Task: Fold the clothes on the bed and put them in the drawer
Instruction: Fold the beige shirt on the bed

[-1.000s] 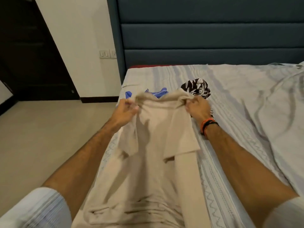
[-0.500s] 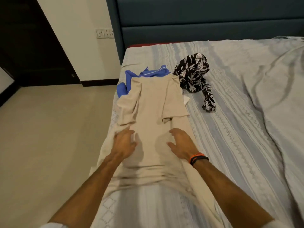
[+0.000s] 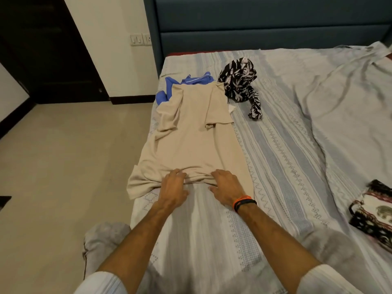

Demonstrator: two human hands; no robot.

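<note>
A beige shirt (image 3: 191,141) lies lengthwise along the left edge of the bed (image 3: 286,166), sleeves folded inward over its back. Its lower hem is bunched into wrinkles. My left hand (image 3: 172,187) and my right hand (image 3: 228,186) lie side by side on that bunched hem, fingers fairly straight and pressing on the cloth, thumbs on the sheet just below it. A blue garment (image 3: 186,83) peeks out from under the shirt's collar end. A crumpled black-and-white patterned garment (image 3: 241,85) sits to the right of the collar. No drawer is in view.
A dark patterned cloth (image 3: 375,213) lies at the bed's right edge. A rumpled grey sheet (image 3: 350,102) covers the right half of the bed. The blue padded headboard (image 3: 265,24) stands behind. Tiled floor (image 3: 63,177) and a dark doorway (image 3: 42,49) are on the left.
The shirt was lowered flat onto the bed. Both hands let go of the collar end, slid down the shirt toward me and now rest on the hem, which has bunched up.
</note>
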